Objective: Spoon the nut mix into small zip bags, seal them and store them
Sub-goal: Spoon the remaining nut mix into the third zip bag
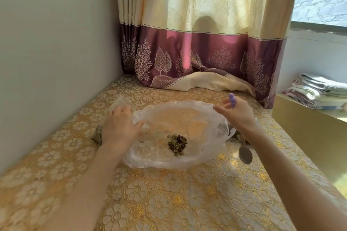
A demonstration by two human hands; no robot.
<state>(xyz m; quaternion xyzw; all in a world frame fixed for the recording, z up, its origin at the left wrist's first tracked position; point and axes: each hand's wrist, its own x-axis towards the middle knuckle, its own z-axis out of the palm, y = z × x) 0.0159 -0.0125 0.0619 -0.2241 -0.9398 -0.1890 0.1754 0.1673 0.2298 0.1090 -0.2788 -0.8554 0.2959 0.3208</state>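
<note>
Resting on the plastic bag [176, 118], left hand [120, 127]; nut mix [177, 144] inside

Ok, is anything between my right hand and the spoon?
Nothing visible does. The spoon lies on the tablecloth just right of the clear plastic bag, below your right wrist. Your forearm hides part of its handle. The right hand hovers open over the bag's right edge.

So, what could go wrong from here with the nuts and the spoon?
1. The nut mix lies loose in the big plastic bag, whose thin film could shift and scatter it.
2. The spoon lies near the table edge under the right hand's arm; a bump might knock it off.
</note>
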